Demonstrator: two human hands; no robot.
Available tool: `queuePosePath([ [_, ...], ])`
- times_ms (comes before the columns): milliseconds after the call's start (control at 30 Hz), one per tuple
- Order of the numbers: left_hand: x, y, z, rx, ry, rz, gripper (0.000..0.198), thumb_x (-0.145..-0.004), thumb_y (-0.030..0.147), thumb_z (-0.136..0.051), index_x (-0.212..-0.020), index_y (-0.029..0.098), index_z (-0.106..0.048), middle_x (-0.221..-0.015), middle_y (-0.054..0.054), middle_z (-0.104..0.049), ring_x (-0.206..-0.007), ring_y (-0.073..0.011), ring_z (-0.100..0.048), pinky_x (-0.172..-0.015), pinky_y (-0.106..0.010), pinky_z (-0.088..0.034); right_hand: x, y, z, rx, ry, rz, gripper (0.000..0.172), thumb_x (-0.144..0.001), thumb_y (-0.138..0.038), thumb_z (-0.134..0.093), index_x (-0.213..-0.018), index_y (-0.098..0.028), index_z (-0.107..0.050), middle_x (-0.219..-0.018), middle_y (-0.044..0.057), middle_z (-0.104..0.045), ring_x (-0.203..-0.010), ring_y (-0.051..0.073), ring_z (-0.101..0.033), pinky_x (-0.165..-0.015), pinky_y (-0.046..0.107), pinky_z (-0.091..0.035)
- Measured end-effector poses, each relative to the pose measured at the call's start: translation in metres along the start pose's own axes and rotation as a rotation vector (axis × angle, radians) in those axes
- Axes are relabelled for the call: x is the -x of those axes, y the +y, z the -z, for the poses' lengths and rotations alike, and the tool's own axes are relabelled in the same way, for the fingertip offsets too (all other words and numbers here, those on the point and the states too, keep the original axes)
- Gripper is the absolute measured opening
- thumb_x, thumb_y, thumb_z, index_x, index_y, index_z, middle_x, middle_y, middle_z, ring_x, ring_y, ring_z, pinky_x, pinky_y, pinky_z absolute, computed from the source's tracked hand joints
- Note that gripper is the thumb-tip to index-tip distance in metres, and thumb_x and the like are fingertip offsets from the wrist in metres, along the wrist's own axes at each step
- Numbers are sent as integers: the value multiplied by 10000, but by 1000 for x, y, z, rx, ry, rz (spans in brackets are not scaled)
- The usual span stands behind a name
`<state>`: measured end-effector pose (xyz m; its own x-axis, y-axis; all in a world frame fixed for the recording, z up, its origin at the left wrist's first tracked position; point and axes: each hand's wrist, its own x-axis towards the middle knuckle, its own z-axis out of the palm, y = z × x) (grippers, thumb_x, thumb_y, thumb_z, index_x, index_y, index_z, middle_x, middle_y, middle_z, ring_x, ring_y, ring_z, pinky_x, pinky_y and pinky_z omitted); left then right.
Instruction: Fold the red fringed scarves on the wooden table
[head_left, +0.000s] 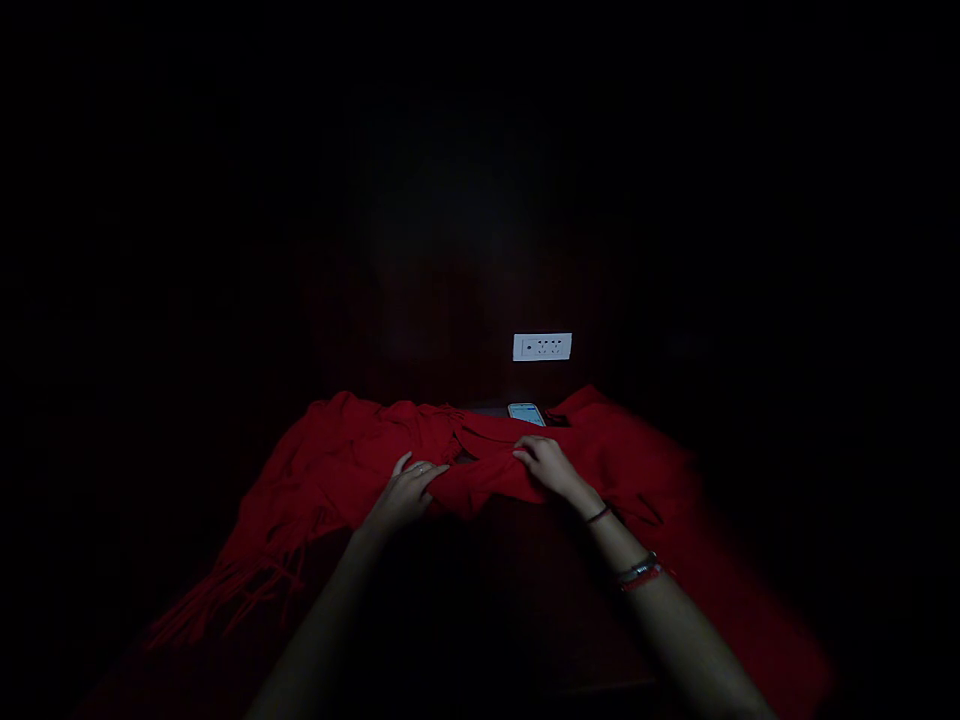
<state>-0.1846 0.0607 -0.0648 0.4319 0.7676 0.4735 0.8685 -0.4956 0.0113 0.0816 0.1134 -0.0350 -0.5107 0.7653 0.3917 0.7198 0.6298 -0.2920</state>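
Observation:
A large red cloth point(337, 440) with long fringe at its left end lies bunched across a dark surface and spreads toward the lower right. My left hand point(409, 490) rests on the middle part of the cloth, its fingers apart, a ring on one finger. To its right, my right hand point(547, 463) is closed on the cloth's edge, fingers pinched together. Between the hands the fabric forms a narrow band with a dark gap beside it.
Behind the cloth lies a phone point(526, 413) with its screen lit, partly covered at its near edge. A white socket plate point(542, 347) is on the dark wall above. The surroundings are very dark.

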Motion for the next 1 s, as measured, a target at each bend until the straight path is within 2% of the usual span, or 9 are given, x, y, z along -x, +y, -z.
queuePosePath([
  [100, -1, -4, 2, -30, 67, 42, 449, -662, 54, -381, -1064, 192, -527, -943, -55, -592, -907, -174, -514, -940, -386, -266, 5, 3, -1, 3, 90, -61, 245, -842, -262, -350, -903, -152, -561, -894, 77, -586, -836, 163, -531, -758, 279, -396],
  [200, -2, -3, 7, -54, 104, 85, 463, -645, 29, -381, -1051, 188, -535, -918, -63, -582, -878, -188, -515, -856, -359, -347, 14, -10, -5, 9, 77, 34, 283, -827, -326, -380, -1028, -190, -525, -998, 74, -553, -934, 186, -492, -830, 324, -368],
  [367, -2, 10, 5, 6, -5, 28, 526, -643, 10, -378, -1114, 213, -492, -953, -49, -572, -855, -162, -521, -790, -286, -395, 24, -42, -10, -5, -42, 242, 556, -725, -449, -504, -1227, -261, -354, -1167, 55, -471, -1067, 217, -402, -931, 383, -282],
  [533, 3, 9, 1, 66, -162, -88, 502, -665, 4, -390, -1086, 245, -519, -1017, -28, -588, -922, -152, -520, -825, -282, -376, 23, -37, -10, 100, -270, 290, 233, -761, -157, -423, -915, -213, -589, -886, 48, -596, -840, 178, -525, -797, 327, -386],
  [633, 4, 2, 11, 23, -133, -11, 399, -713, 62, -413, -1047, 232, -548, -968, -39, -613, -885, -162, -541, -817, -305, -376, 22, -13, 13, -22, -112, 216, 271, -736, -65, -365, -854, -152, -594, -856, 76, -595, -788, 171, -537, -712, 301, -418],
  [767, 3, -9, 23, -135, 38, 177, 278, -784, 185, -407, -1009, 219, -566, -920, -58, -623, -884, -185, -535, -845, -362, -333, 30, 39, 51, -195, 246, -11, 251, -685, -96, -403, -839, -159, -591, -861, 76, -600, -822, 198, -538, -758, 358, -414],
  [867, 5, -15, 21, -249, 158, 313, 308, -772, 239, -446, -1068, 224, -529, -1108, -87, -537, -1029, -226, -454, -877, -404, -290, 37, 68, 64, -159, 662, -353, 275, -684, -153, -386, -886, -172, -571, -879, 59, -580, -854, 193, -523, -790, 381, -407],
  [933, 6, -18, 16, -276, 149, 387, 389, -740, 298, -498, -1122, 224, -487, -1184, -109, -475, -1084, -259, -404, -881, -440, -279, 38, 68, 63, -72, 844, -446, 333, -681, -145, -356, -949, -151, -554, -931, 79, -545, -895, 188, -498, -824, 377, -389],
  [1000, 7, -19, 12, -231, 45, 376, 423, -725, 310, -518, -1136, 218, -473, -1117, -110, -525, -1042, -253, -444, -871, -435, -299, 34, 53, 54, 2, 817, -329, 395, -667, -105, -330, -1003, -128, -536, -1003, 99, -507, -955, 180, -463, -870, 361, -358],
])
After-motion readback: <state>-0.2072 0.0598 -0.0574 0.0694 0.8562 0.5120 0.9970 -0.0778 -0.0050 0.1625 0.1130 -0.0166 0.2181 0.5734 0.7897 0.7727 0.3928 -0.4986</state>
